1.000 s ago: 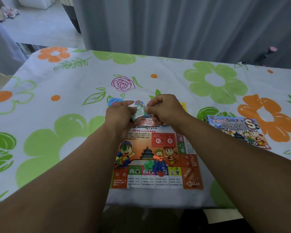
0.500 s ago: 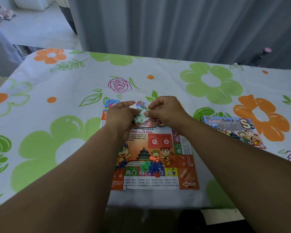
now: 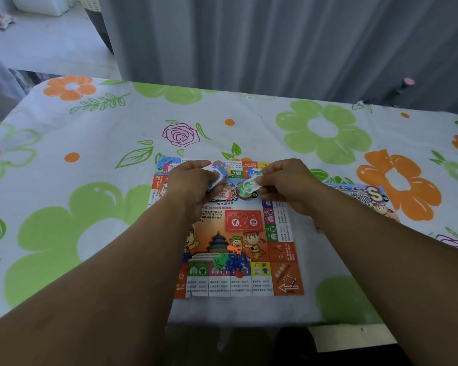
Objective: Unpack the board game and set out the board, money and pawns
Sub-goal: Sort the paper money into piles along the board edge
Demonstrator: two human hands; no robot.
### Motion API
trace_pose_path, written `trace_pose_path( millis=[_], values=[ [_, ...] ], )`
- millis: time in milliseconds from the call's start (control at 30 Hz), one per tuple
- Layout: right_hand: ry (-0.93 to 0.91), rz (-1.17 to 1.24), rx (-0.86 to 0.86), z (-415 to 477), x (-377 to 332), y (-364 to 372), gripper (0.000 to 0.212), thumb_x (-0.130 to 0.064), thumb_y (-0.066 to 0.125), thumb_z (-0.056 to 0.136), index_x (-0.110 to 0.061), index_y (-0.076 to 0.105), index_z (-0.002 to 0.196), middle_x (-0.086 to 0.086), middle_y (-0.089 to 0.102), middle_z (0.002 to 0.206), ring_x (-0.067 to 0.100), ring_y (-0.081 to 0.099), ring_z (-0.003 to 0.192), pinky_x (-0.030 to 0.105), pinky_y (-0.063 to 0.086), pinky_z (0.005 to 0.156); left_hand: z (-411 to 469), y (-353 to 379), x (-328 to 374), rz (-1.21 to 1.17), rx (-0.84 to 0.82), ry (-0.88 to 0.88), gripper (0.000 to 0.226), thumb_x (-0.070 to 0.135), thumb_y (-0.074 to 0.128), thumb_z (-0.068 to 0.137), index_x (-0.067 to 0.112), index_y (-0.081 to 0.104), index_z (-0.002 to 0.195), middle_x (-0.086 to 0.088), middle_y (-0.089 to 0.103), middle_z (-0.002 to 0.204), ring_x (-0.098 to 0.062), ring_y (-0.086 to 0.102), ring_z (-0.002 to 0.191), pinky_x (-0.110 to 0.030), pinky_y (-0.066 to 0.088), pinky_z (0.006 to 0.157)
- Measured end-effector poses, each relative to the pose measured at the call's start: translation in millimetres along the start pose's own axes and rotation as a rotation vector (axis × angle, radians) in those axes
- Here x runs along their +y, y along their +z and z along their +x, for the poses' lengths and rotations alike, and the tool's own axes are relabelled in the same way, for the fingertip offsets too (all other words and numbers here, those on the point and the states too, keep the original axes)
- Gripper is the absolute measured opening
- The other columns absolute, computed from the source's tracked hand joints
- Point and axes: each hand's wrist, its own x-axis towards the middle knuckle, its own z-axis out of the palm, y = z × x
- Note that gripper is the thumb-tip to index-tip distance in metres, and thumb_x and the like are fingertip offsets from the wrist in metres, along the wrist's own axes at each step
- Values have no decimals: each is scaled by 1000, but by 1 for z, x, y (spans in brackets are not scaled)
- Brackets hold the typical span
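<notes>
The left hand [image 3: 191, 183] grips a small stack of paper notes [image 3: 218, 170]; the right hand [image 3: 288, 186] pinches one green note [image 3: 250, 185] just beside it. The thin printed board [image 3: 283, 281] lies flat on the floral-clothed worktop [image 3: 90, 207], with plastic pawns [image 3: 229, 261] (green, blue, orange) clustered near its front. The flat box [image 3: 368, 195] lies to the right, its contents unseen.

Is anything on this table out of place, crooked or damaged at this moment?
Nothing looks spilled or torn. Only the pawns stand out: they lie in one mixed heap near the front edge of the board, not set apart. The right hand pinches a bent green note; the left hand holds the other notes.
</notes>
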Motion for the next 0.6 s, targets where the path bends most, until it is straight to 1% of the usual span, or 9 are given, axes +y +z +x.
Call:
trace_pose_path(
  millis=[100, 167, 233, 267, 333, 433, 533, 600],
  values=[
    [88, 26, 22, -1, 7, -10, 15, 7, 69, 87, 2, 61, 98, 21, 67, 79, 24, 66, 57, 30, 60, 51, -1, 4, -2, 29, 8, -10, 31, -9, 59, 91, 10, 64, 115, -13, 67, 93, -21, 72, 64, -30, 61, 58],
    [130, 27, 26, -3, 8, -13, 14, 8, 68, 87, 3, 61, 97, 24, 69, 83, 25, 69, 56, 30, 60, 49, -1, 5, -2, 25, -8, -25, 29, -9, 58, 92, 12, 63, 113, -16, 66, 99, -23, 73, 67, -31, 61, 58],
    [146, 2, 33, -2, 7, -14, 12, 8, 68, 87, 4, 61, 96, 27, 70, 86, 25, 70, 56, 30, 59, 48, -2, 6, -3, 13, -29, -40, 28, -9, 57, 93, 12, 62, 111, -20, 66, 106, -27, 74, 76, -35, 63, 65],
    [147, -12, 38, -2, 7, -15, 13, 8, 69, 87, 4, 62, 96, 28, 71, 87, 26, 71, 57, 30, 59, 48, -2, 6, -3, 11, -32, -44, 29, -9, 57, 93, 12, 62, 112, -21, 67, 107, -28, 75, 79, -37, 63, 69],
    [138, -55, 47, 0, 8, -15, 13, 8, 70, 86, 5, 62, 96, 30, 71, 89, 28, 71, 60, 33, 61, 50, -2, 6, -3, 8, -32, -46, 29, -8, 57, 93, 12, 62, 113, -21, 67, 106, -29, 75, 81, -38, 63, 71],
    [113, -161, 60, 3, 9, -15, 17, 6, 72, 84, 9, 63, 98, 30, 71, 85, 32, 72, 66, 34, 61, 53, -1, 6, -3, 11, -29, -50, 29, -9, 57, 93, 12, 61, 112, -19, 67, 104, -27, 75, 80, -37, 63, 71],
    [91, -251, 76, 5, 10, -13, 16, 3, 74, 84, 9, 64, 95, 27, 69, 73, 26, 67, 54, 29, 56, 47, 0, 5, -4, 23, -38, -55, 29, -8, 57, 93, 11, 61, 115, -18, 68, 103, -25, 75, 77, -37, 63, 70],
    [72, -338, 93, 6, 11, -11, 15, -1, 76, 83, 7, 65, 89, 25, 68, 70, 25, 62, 50, 28, 52, 47, 1, 5, -5, 38, -51, -55, 28, -7, 58, 93, 11, 62, 114, -18, 68, 105, -25, 75, 77, -37, 63, 69]
  ],
)
